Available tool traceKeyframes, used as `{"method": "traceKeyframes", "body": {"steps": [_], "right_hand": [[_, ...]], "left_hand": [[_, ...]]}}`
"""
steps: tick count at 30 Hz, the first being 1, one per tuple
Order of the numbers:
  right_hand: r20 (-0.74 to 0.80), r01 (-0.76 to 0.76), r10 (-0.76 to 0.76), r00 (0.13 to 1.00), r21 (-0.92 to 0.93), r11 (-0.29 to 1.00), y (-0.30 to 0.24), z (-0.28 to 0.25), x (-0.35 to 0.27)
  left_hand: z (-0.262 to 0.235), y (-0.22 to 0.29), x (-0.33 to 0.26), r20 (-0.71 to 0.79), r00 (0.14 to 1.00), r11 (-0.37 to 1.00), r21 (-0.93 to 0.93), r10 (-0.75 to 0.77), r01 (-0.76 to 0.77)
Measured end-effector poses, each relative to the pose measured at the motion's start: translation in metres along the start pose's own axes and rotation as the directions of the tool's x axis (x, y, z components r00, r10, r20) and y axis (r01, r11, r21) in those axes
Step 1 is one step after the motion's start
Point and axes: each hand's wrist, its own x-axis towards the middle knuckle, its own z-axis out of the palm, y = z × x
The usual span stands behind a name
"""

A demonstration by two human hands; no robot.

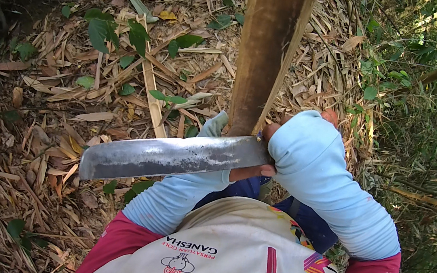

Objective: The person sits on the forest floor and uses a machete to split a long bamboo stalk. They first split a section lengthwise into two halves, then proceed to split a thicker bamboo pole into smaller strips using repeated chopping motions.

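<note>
A long split piece of brown bamboo [266, 45] comes down from the top of the view, its near end just behind a machete [168, 156]. The machete's wide, worn grey blade lies crosswise, pointing left, with its edge by the bamboo's end. My right hand [271, 131], mostly covered by a light-blue sleeve, is closed on the machete at the blade's right end; the handle is hidden. Below and behind the blade, my left hand [252, 173] is closed around the bamboo's near end. The blade hides most of its fingers.
Dry leaves and bamboo shavings [88, 113] cover the ground. A pale bamboo strip [152, 87] lies left of the bamboo piece. Green leafy plants [100, 29] grow at the left, and dense undergrowth [435, 134] stands at the right. My legs [308, 222] are close below the blade.
</note>
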Motion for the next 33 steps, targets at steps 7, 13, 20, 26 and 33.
{"method": "traceKeyframes", "body": {"steps": [7, 13, 20, 26, 33], "right_hand": [[0.012, 0.022, -0.023, 1.000, 0.056, 0.998, 0.001, 0.001, -0.007], [-0.060, 0.139, -0.134, 0.989, 0.081, 0.987, 0.001, 0.002, -0.012], [-0.038, 0.133, -0.132, 0.991, 0.020, 0.991, -0.001, 0.002, -0.015], [-0.040, 0.131, -0.130, 0.991, 0.024, 0.991, -0.001, 0.000, -0.017], [-0.092, 0.160, -0.157, 0.983, 0.021, 0.987, 0.000, 0.002, -0.024]], "left_hand": [[0.017, 0.024, -0.007, 0.062, 0.998, 0.953, -0.304, 0.019, 0.001], [0.017, 0.028, -0.007, 0.021, 0.978, 0.894, 0.402, 0.206, -0.197], [0.022, 0.029, -0.008, 0.024, 0.964, 0.873, 0.420, 0.263, -0.249], [0.021, 0.025, -0.010, 0.017, 0.966, 0.881, 0.406, 0.259, -0.243], [0.024, 0.027, -0.008, 0.016, 0.968, 0.891, 0.387, 0.249, -0.236]]}}
